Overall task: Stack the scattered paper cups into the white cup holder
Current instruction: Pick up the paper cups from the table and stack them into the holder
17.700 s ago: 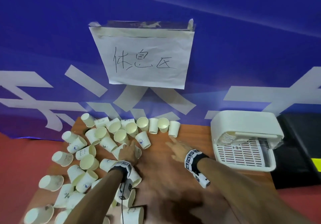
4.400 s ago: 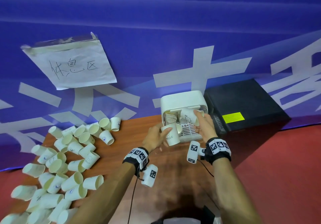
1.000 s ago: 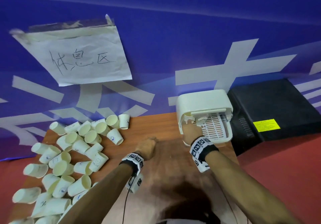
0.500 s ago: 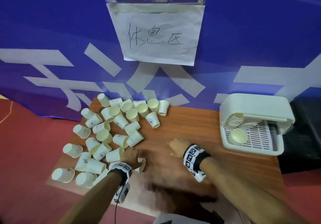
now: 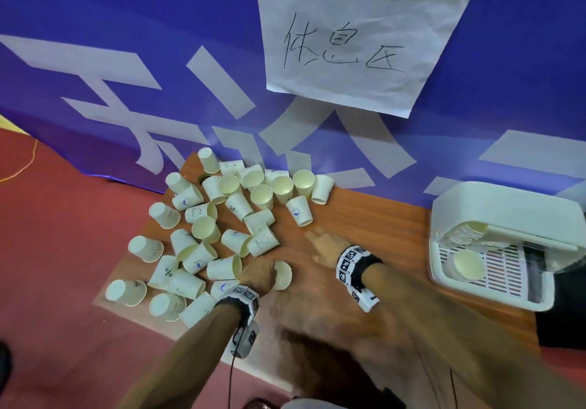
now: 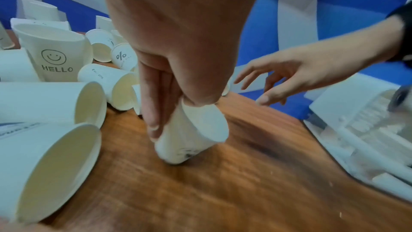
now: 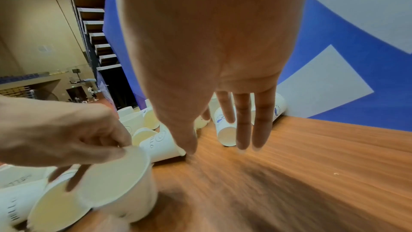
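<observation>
Fingers (image 6: 156, 112) of the left hand (image 5: 258, 273) clamp a paper cup (image 6: 191, 135); right hand (image 5: 323, 246) fingers spread.

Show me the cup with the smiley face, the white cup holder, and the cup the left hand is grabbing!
smiley cup (image 6: 54, 59), left wrist view, on its printed side wall.
white cup holder (image 5: 504, 208), head view, on its top cover.
grabbed cup (image 6: 196, 135), left wrist view, on its side wall below the left hand (image 6: 178, 55).
</observation>
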### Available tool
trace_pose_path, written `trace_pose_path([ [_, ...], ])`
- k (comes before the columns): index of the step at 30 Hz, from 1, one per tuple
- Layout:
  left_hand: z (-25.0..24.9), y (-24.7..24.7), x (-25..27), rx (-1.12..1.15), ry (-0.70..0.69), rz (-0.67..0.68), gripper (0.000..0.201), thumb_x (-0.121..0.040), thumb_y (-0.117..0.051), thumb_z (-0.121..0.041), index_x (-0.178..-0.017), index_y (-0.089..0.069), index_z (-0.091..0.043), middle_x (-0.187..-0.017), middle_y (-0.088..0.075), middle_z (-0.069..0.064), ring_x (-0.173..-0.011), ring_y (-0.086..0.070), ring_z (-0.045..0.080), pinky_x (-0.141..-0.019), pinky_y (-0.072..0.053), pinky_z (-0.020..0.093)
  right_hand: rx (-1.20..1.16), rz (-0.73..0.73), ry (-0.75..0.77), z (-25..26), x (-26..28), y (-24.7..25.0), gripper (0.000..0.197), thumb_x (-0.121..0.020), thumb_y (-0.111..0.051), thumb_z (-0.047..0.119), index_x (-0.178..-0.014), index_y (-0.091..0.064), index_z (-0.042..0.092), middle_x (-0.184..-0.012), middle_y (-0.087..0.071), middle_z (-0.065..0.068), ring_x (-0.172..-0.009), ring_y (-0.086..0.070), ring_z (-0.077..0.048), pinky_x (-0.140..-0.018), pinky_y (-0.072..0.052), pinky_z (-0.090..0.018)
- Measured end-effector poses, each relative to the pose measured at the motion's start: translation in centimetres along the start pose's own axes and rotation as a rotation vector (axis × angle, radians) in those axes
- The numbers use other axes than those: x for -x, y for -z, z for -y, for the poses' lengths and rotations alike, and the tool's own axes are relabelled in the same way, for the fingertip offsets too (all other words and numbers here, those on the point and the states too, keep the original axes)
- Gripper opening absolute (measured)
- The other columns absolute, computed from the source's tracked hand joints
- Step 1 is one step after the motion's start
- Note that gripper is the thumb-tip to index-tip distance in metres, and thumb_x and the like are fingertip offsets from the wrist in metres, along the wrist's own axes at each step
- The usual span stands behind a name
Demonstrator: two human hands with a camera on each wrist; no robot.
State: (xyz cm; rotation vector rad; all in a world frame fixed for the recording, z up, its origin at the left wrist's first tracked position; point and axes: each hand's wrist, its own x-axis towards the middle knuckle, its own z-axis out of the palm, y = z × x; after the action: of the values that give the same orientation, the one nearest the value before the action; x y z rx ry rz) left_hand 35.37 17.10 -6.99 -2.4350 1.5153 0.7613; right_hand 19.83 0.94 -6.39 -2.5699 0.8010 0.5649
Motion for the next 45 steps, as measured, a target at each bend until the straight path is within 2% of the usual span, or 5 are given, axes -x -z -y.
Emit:
trace_pose_path([
  [10,0.9,5.3,-3.0,0.34,0.051,-0.183,0.031,-0.097,-0.042,-0.033,-0.078,-0.051,-0.011,-0.081,-0.068,0.013,-0.07,-0.062,0.031,-0.062,-0.05,0.039,-0.047,-0.209,0.005,-0.6,-10.7,3.2,0.071,-0.092,-0.061,0.024,-0.153,-0.025,0.026,-0.152,-0.03,-0.008,-0.096,-0.066,-0.038,-0.067,-0.053,-0.039],
  [19,0.8,6.5,-3.3,0.394,0.1,-0.184,0.028,-0.098,-0.045,-0.028,-0.076,-0.051,-0.011,-0.077,-0.062,0.013,-0.072,-0.058,0.03,-0.062,-0.037,0.033,0.08,0.037,-0.086,-1.0,-11.1,0.8,0.043,-0.102,-0.044,0.013,-0.146,-0.045,0.01,-0.157,-0.034,-0.011,-0.138,-0.044,-0.033,-0.109,-0.038,-0.04],
  [24,0.0,5.3,-3.7,0.425,0.112,-0.114,0.036,-0.091,-0.038,-0.039,-0.079,-0.058,-0.011,-0.071,-0.069,0.012,-0.06,-0.066,0.03,-0.06,-0.058,0.043,-0.066,0.089,-0.168,-2.5,-7.9,-0.5,0.039,-0.098,-0.06,0.024,-0.134,-0.058,0.01,-0.133,-0.056,-0.011,-0.117,-0.061,-0.034,-0.095,-0.051,-0.038],
  [36,-7.6,2.4,-5.9,0.508,-0.029,-0.133,0.051,-0.085,-0.036,-0.045,-0.071,-0.063,-0.004,-0.061,-0.066,0.013,-0.053,-0.066,0.03,-0.052,-0.058,0.047,-0.676,-0.423,-0.414,-7.0,3.5,1.9,0.042,-0.078,-0.076,0.026,-0.06,-0.039,0.02,-0.069,-0.047,-0.004,-0.064,-0.046,-0.022,-0.06,-0.038,-0.035],
  [45,-16.4,3.9,-2.7,0.481,-0.156,-0.095,0.021,-0.081,-0.054,-0.029,-0.074,-0.059,-0.009,-0.062,-0.068,0.01,-0.053,-0.067,0.028,-0.05,-0.058,0.046,-1.037,-0.851,-0.553,-10.0,14.1,0.8,0.051,-0.086,-0.076,0.022,-0.06,-0.033,0.017,-0.056,-0.031,0.004,-0.052,-0.027,-0.012,-0.048,-0.027,-0.024],
])
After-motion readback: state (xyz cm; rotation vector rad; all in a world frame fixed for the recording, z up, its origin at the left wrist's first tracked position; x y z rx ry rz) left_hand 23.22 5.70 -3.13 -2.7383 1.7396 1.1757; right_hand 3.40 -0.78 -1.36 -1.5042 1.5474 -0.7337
